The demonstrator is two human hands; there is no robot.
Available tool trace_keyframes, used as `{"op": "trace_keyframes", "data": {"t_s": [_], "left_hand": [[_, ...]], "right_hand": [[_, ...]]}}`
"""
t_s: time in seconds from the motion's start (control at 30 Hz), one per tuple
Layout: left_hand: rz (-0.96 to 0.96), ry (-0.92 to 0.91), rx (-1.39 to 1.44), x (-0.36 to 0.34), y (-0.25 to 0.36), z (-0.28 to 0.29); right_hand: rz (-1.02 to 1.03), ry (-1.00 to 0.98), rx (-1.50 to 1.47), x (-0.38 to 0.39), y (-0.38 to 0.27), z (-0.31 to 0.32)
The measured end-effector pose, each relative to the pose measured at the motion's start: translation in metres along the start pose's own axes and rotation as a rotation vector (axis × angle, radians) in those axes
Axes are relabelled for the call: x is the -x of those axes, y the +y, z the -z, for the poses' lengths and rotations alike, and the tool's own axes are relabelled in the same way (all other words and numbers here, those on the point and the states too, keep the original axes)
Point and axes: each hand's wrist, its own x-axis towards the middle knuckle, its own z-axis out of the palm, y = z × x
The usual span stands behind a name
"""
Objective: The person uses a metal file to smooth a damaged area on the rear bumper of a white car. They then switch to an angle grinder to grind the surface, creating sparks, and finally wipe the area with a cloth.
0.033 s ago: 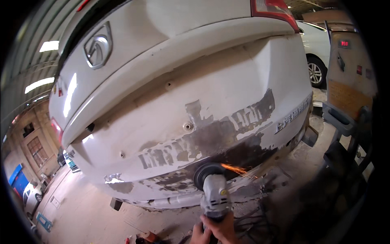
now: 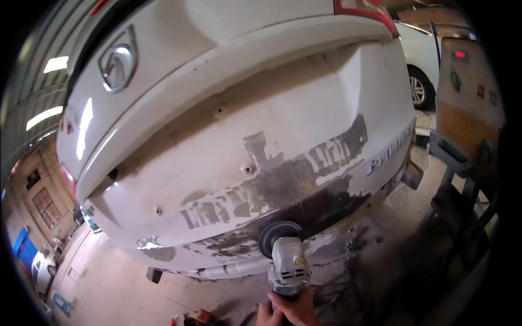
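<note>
A white car's rear bumper [image 2: 283, 136] fills the view, with a broad band sanded down to dark grey [image 2: 304, 185]. A grey angle grinder [image 2: 288, 263] points up from the lower edge, and its black disc [image 2: 278, 236] presses on the bumper's lower edge. My right hand [image 2: 298, 308] grips the grinder's rear body. The fingers of my left hand [image 2: 265, 315] wrap the handle beside it, mostly cut off by the frame edge.
A concrete floor [image 2: 119, 282] lies under the car. Another white car [image 2: 418, 65] stands at the back right. A tan machine with a red display [image 2: 467, 92] and a dark metal stand [image 2: 462, 185] are close on the right.
Orange sparks flew from the disc's right side before; none show now. Grinder and hands stay in the same place.
</note>
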Motion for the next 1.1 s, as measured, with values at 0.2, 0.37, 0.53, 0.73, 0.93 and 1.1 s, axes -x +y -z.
{"op": "trace_keyframes", "data": {"t_s": [0.2,0.37,0.53,0.73,0.93,1.1], "left_hand": [[0.107,-0.16,-0.001,0.014,0.059,0.026],[0.346,-0.254,-0.074,0.03,0.088,0.054],[0.375,-0.125,-0.047,0.035,0.101,0.06],[0.468,-0.268,-0.427,-0.008,0.17,0.072],[0.512,-0.175,-0.407,0.007,0.201,0.088],[0.499,-0.302,-0.518,-0.028,0.214,0.087]], "right_hand": [[-0.036,0.039,0.11,0.032,-0.04,-0.021],[-0.199,0.229,-0.049,0.03,-0.085,-0.057],[-0.368,0.237,0.11,0.025,-0.116,-0.07],[-0.443,0.338,-0.104,0.005,-0.132,-0.084],[-0.398,0.363,-0.073,0.023,-0.132,-0.112],[-0.498,0.425,-0.182,0.005,-0.148,-0.113]]}}
